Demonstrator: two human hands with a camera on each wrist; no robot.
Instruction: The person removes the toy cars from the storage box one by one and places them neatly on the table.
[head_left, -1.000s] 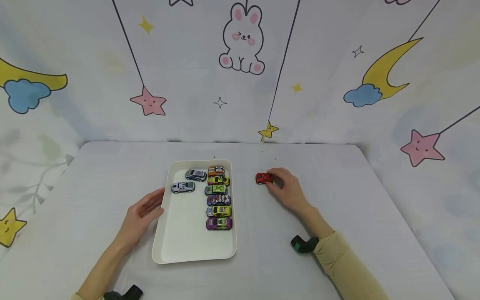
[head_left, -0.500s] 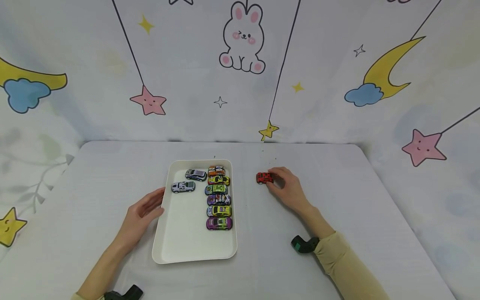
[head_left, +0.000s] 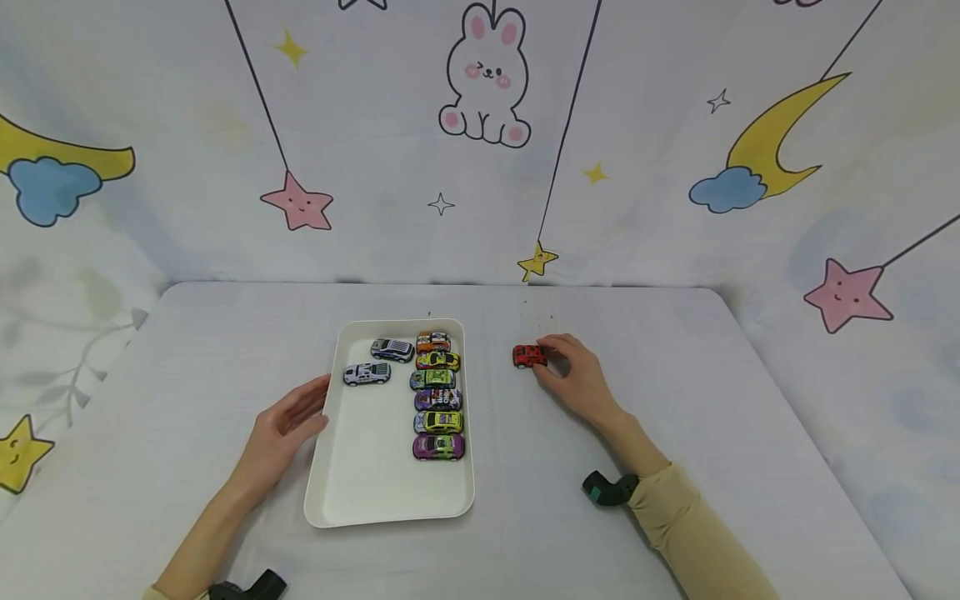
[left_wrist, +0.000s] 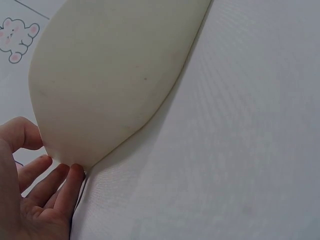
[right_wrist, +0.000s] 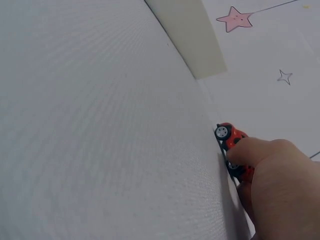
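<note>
Nearest you, your left hand [head_left: 288, 421] rests with relaxed fingers against the white tray [head_left: 352, 492] holding 8 toy cars. Farther out on the table [head_left: 675, 375], your right hand [head_left: 573, 375] has a narrow grip pinching the red car [head_left: 528, 356]; a loose pinch could let it roll away.

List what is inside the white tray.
The white tray holds eight toy cars: a column of six along its right side and two white-blue ones to their left. Nothing covers them; its near half is bare.
</note>
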